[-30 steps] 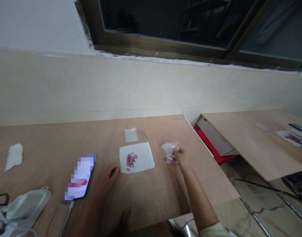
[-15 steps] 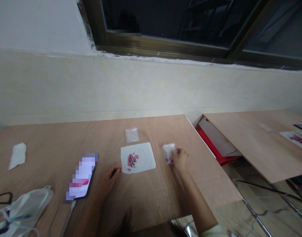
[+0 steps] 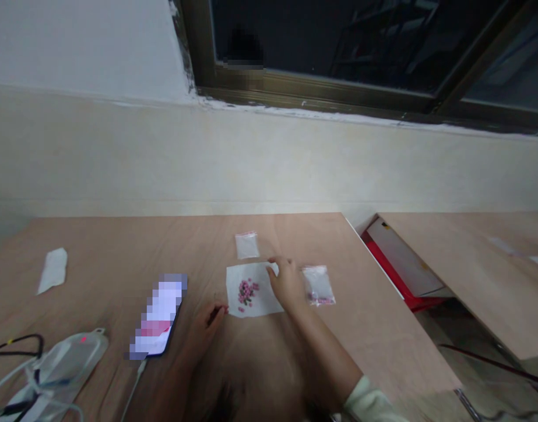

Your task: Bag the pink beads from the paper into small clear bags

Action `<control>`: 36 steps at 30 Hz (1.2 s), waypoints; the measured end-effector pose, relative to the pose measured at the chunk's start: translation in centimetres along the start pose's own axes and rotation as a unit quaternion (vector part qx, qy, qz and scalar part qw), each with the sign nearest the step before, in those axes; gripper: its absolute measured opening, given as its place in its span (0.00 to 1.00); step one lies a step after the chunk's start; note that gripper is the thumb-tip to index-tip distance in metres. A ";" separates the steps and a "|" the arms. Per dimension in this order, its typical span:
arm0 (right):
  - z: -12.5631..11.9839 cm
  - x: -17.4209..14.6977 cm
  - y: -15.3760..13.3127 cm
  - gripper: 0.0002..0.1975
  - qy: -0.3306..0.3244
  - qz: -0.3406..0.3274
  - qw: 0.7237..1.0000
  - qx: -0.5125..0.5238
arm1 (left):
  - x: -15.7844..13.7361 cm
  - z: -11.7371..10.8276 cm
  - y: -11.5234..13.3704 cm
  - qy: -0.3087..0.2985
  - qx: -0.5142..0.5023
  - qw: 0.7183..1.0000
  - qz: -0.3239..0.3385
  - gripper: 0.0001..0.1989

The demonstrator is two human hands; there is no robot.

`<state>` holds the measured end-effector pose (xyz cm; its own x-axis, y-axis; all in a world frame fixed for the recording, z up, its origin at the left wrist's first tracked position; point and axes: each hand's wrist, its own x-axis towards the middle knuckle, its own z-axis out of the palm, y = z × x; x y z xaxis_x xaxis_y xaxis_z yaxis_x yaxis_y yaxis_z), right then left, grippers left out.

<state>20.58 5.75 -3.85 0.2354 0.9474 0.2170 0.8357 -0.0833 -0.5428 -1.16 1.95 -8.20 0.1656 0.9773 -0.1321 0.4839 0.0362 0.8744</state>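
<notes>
Now the right hand (image 3: 287, 282) rests fingers-down on the white paper (image 3: 254, 291), seemingly holding nothing, while the left hand (image 3: 208, 319) pins its corner.

A pale cream wall (image 3: 260, 158) fills the middle of the frame. A dark window (image 3: 361, 41) in a brown frame is seen at the upper right. A light wooden bench (image 3: 119, 252) spans the lower half, and a second bench (image 3: 471, 275) stands at the right.
</notes>
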 end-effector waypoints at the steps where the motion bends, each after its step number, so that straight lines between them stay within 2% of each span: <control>1: 1.2 0.8 -1.1 0.12 -0.031 -0.018 0.999 -0.006 | -0.1 0.0 0.0 0.002 -0.004 1.000 0.007 0.12; 3: 3.4 2.3 -2.6 0.16 -0.073 -0.052 0.996 -0.025 | -0.2 0.1 -0.2 0.004 -0.009 1.000 0.021 0.12; 5: 5.2 3.6 -3.3 0.15 -0.096 -0.059 0.992 -0.061 | -0.3 0.1 -0.3 0.003 -0.011 1.000 0.029 0.12; 9: 6.6 4.8 -2.9 0.13 -0.104 -0.045 0.988 -0.103 | -0.3 0.1 -0.4 -0.001 -0.014 0.999 0.029 0.12; 12: 6.2 4.9 -2.3 0.13 -0.060 -0.032 0.996 -0.058 | -0.4 0.2 -0.4 -0.002 -0.022 0.999 0.024 0.13; 15: 4.6 4.4 -2.1 0.13 0.017 0.005 0.999 0.039 | -0.5 0.1 -0.1 0.001 -0.037 0.999 0.017 0.13; 18: 2.2 3.0 -2.2 0.13 0.069 0.056 0.978 0.189 | -0.4 -0.3 0.6 -0.007 -0.078 0.997 -0.009 0.14; 20: 0.7 1.5 -2.2 0.13 0.041 0.086 0.947 0.306 | -0.1 -0.6 1.6 -0.024 -0.133 0.990 -0.033 0.15; 22: -0.3 -0.3 -1.9 0.12 -0.036 0.098 0.906 0.410 | 0.3 -0.9 2.7 -0.033 -0.189 0.981 -0.035 0.16; 24: -0.5 -2.0 -1.4 0.11 -0.113 0.105 0.864 0.480 | 0.7 -1.0 3.8 -0.020 -0.204 0.979 -0.007 0.18; 26: -0.2 -3.3 -0.6 0.12 -0.153 0.127 0.833 0.516 | 1.0 -1.0 4.6 -0.030 -0.194 0.981 0.005 0.16; 30: 0.7 -4.7 0.8 0.14 -0.194 0.159 0.804 0.540 | 0.9 -0.7 5.0 -0.083 -0.199 0.976 0.015 0.14; 34: 1.0 -5.1 1.5 0.15 -0.223 0.147 0.796 0.543 | 0.5 -0.3 4.8 -0.065 -0.181 0.981 0.016 0.18; 36: 1.1 -5.1 1.6 0.15 -0.232 0.145 0.800 0.535 | 0.3 -0.3 4.9 -0.067 -0.164 0.984 0.021 0.15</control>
<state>20.17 1.14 -6.76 -0.0740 0.9698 -0.2323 -0.1815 -0.2422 -0.9531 1.02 2.53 -3.80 0.3021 0.9438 -0.1339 0.1737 0.0836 0.9812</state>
